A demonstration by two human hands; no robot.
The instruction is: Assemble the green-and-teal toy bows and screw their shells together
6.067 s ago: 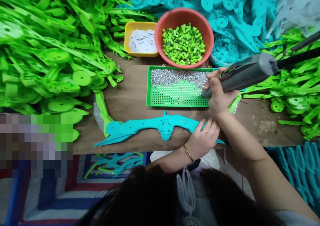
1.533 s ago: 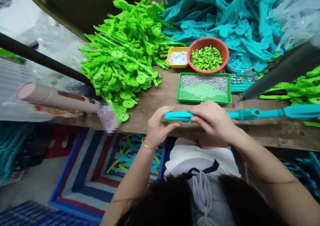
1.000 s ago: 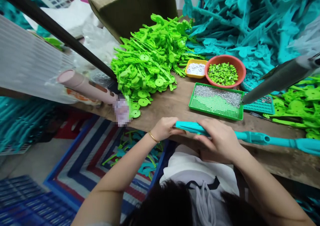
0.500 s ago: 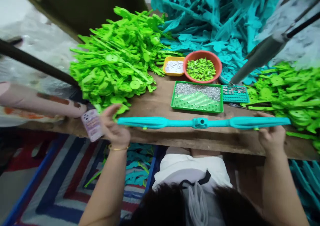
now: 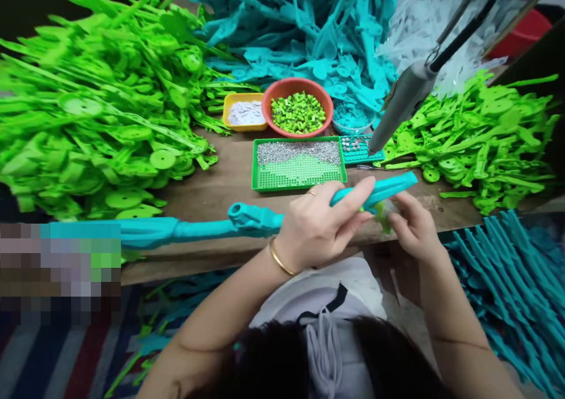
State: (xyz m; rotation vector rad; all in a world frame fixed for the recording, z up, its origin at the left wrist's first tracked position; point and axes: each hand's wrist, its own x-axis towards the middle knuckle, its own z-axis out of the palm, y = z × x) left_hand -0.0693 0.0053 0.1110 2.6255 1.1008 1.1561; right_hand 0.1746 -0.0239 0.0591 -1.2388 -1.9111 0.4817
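Note:
A long teal plastic bow piece (image 5: 247,221) lies on edge across the front of the wooden table (image 5: 220,187). My left hand (image 5: 320,223), with a gold bangle and a ring, is wrapped round the piece near its right end. My right hand (image 5: 410,227) pinches a small green part (image 5: 382,210) against the underside of that end. The piece's left end runs out behind a blurred patch.
A green mesh tray of small screws (image 5: 298,163) sits behind the hands, with an orange bowl of green tubes (image 5: 297,107) and a yellow tub (image 5: 244,112) beyond. A grey power screwdriver (image 5: 399,109) hangs over a teal tray. Green parts (image 5: 92,105) and teal parts (image 5: 309,28) are heaped around.
The teal piece has slid left. My left hand moved from its left end to its right end and gripped it. My right hand now pinches a small green part there.

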